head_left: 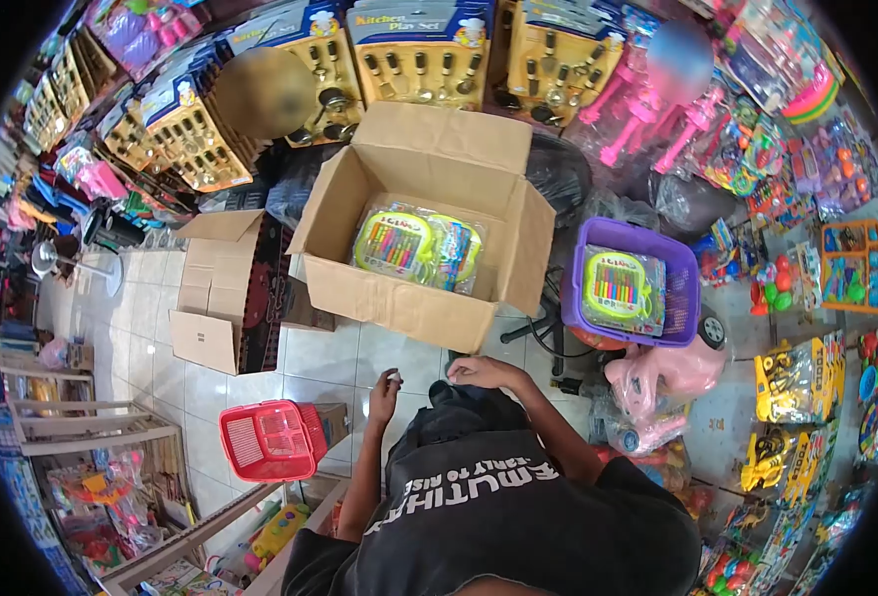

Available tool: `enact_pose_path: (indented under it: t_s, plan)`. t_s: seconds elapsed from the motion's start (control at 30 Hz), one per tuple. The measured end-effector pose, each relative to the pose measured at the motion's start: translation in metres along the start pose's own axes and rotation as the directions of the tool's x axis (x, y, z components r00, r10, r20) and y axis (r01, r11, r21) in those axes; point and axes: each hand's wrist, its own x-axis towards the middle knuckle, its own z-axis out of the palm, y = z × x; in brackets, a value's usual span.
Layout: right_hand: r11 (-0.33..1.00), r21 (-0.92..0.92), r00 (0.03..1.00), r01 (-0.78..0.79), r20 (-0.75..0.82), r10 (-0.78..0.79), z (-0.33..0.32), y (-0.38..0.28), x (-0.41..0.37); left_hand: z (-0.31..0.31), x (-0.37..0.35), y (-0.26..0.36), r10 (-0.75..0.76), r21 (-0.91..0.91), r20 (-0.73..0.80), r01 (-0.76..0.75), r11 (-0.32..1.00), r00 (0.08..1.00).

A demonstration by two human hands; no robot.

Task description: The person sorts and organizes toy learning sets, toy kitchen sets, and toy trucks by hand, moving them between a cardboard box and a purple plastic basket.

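My left hand [387, 391] hovers over the tiled floor beside my lap, its fingers curled in. A small pale spot shows at the fingertips, too small to name. My right hand [480, 372] is just above the dark cloth at my lap, fingers bent together; whatever they may hold is hidden. In front of both hands stands an open cardboard box [399, 303] with packaged yellow-green toy sets [395, 244] lying inside. To the right, a purple basket [682, 260] contains a similar packaged set [622, 290]. Neither hand touches the box or the basket.
A red basket [310, 442] and a second open carton [210, 288] sit on the left. Kitchen play sets [417, 60] hang behind the box. A pink ride-on toy [672, 382] is under the purple basket, near packaged toy trucks [787, 382]. A wooden rack [91, 422] borders the left.
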Motion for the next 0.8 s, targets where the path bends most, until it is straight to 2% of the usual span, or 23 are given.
enact_pose_path:
  t_s: [0.03,0.07,0.13,0.2,0.27,0.33,0.37,0.4,0.43,0.47,0.5,0.53,0.57,0.6,0.67,0.7,0.73,0.8]
  plan:
    - [1.0,-0.002,1.0,-0.002,0.012,0.002,-0.007,-0.029,0.001,-0.008,0.002,0.021,0.055,-0.065,-0.057,-0.059,0.996,0.997]
    - [0.996,0.07,0.999,0.048,0.004,-0.049,-0.014,-0.058,0.001,-0.017,0.004,0.047,0.107,-0.124,-0.115,-0.121,0.985,0.988]
    - [0.985,0.145,0.995,0.097,-0.003,-0.097,-0.039,-0.084,0.019,-0.038,0.012,0.103,0.114,-0.099,-0.145,-0.129,0.987,0.983]
    - [0.956,0.175,0.956,0.235,-0.222,-0.195,-0.069,-0.096,0.045,-0.054,0.028,0.135,0.226,-0.052,-0.222,-0.243,0.969,0.948]
    - [0.955,0.091,0.844,0.281,-0.496,-0.201,-0.102,-0.11,0.077,-0.069,0.05,0.171,0.255,-0.017,-0.239,-0.266,0.964,0.937]
    - [0.967,-0.253,0.812,0.027,-0.558,-0.169,-0.147,-0.111,0.114,-0.079,0.081,0.201,0.399,0.061,-0.244,-0.396,0.916,0.884]
    - [0.969,-0.245,0.813,0.028,-0.558,-0.165,-0.162,-0.106,0.134,-0.085,0.1,0.206,0.457,0.137,-0.224,-0.436,0.889,0.861]
    - [0.884,-0.409,0.788,-0.224,-0.61,-0.083,-0.169,-0.095,0.152,-0.087,0.114,0.221,0.447,0.14,-0.214,-0.426,0.894,0.869]
    - [0.713,-0.532,0.742,-0.457,-0.67,-0.024,-0.176,-0.083,0.17,-0.087,0.129,0.244,0.437,0.1,-0.149,-0.427,0.899,0.887]
    - [0.716,-0.526,0.742,-0.46,-0.67,-0.016,-0.181,-0.069,0.186,-0.088,0.147,0.261,0.431,0.059,-0.084,-0.427,0.902,0.898]
    - [0.65,-0.542,0.75,-0.532,-0.659,0.064,-0.183,-0.052,0.202,-0.088,0.169,0.261,0.425,0.061,-0.074,-0.421,0.905,0.902]
    - [0.575,-0.559,0.747,-0.597,-0.648,0.146,-0.185,-0.042,0.213,-0.086,0.193,0.258,0.446,0.144,0.027,-0.445,0.884,0.895]
    - [0.577,-0.543,0.75,-0.611,-0.63,0.202,-0.185,-0.032,0.22,-0.085,0.211,0.252,0.454,0.219,0.131,-0.472,0.854,0.881]
    - [0.576,-0.532,0.745,-0.62,-0.629,0.221,-0.183,-0.028,0.224,-0.085,0.223,0.253,0.443,0.213,0.146,-0.466,0.859,0.884]
    - [0.6,-0.459,0.725,-0.656,-0.604,0.331,-0.184,-0.022,0.229,-0.086,0.243,0.255,0.254,0.244,0.329,-0.342,0.907,0.909]
    - [0.622,-0.412,0.676,-0.666,-0.686,0.269,-0.179,-0.02,0.227,-0.082,0.255,0.24,0.308,0.31,0.328,-0.41,0.858,0.893]
    - [0.619,-0.408,0.671,-0.67,-0.689,0.272,-0.178,-0.014,0.225,-0.08,0.263,0.232,0.309,0.306,0.334,-0.412,0.858,0.891]
    - [0.643,-0.417,0.63,-0.642,-0.765,0.133,-0.181,-0.008,0.219,-0.08,0.276,0.22,0.227,0.304,0.405,-0.364,0.881,0.886]
